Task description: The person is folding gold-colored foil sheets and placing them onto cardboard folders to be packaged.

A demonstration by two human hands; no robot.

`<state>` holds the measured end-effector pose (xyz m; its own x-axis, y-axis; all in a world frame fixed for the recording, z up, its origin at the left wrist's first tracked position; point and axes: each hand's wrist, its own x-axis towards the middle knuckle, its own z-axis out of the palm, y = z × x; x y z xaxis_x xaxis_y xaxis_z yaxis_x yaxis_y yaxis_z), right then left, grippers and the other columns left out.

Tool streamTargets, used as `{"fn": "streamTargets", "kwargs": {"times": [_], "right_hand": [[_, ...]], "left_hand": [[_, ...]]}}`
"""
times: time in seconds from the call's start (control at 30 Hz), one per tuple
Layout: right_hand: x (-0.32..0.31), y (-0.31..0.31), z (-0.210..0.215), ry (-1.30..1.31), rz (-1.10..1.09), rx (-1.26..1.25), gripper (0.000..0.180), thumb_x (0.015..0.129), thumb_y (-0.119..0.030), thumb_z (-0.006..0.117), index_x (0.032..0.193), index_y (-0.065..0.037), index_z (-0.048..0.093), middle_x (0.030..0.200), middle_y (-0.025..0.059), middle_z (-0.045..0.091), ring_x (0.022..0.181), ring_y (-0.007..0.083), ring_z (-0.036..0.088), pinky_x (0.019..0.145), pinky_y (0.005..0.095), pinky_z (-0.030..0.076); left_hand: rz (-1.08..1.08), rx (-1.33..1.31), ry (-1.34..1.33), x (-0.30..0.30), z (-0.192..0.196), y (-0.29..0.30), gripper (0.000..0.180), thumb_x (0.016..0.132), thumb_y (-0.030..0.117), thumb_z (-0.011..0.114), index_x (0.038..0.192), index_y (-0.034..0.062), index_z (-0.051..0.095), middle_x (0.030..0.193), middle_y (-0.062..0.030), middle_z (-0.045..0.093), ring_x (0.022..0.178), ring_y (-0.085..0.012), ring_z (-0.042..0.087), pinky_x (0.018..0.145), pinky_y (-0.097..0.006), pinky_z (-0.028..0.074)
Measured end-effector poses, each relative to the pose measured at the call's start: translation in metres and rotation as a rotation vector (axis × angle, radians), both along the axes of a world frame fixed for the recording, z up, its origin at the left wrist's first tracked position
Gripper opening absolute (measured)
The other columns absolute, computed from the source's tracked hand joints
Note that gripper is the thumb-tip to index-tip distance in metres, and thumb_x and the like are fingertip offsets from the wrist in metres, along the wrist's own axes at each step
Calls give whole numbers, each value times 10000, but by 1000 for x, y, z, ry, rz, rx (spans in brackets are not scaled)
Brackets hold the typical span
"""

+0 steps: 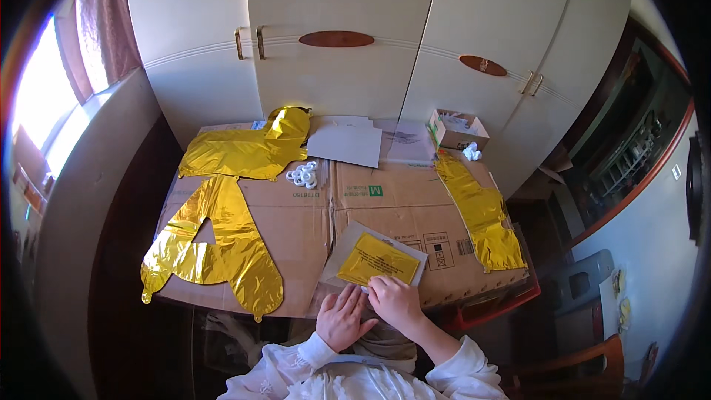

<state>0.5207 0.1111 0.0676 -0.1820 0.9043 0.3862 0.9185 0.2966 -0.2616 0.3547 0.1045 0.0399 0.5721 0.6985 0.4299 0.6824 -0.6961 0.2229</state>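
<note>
A clear flat packet lies tilted on the cardboard in front of me, with a folded gold foil balloon inside it. My right hand has its fingers curled in a pinch on the packet's near edge. Beside it, my left hand lies flat with fingers stretched out, the tips by the same edge. A small white bit shows between the two hands; what it is cannot be made out.
A gold A-shaped foil balloon lies at left, another flat gold balloon behind it. White rings and grey card sheets sit near the back. At right are a gold foil balloon, an open box and a white crumpled bundle.
</note>
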Motion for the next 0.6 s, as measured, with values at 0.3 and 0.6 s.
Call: {"fn": "streamTargets", "kwargs": {"times": [0.3,0.6], "right_hand": [[-6,-5,0,-102,13,38,90,816,-141,676,875,-72,667,889,57,703,783,211,691,642,333,569],[-5,-9,-5,-82,-16,17,154,817,-218,681,890,-87,647,890,50,688,804,210,691,648,337,571]], "left_hand": [[-43,-156,89,17,-18,16,608,794,496,658,1246,92,607,1248,-69,597,1268,-244,496,1107,-508,275],[3,-176,43,12,-10,5,654,759,483,708,1260,77,595,1304,-99,569,1270,-272,502,1110,-533,290]]}}
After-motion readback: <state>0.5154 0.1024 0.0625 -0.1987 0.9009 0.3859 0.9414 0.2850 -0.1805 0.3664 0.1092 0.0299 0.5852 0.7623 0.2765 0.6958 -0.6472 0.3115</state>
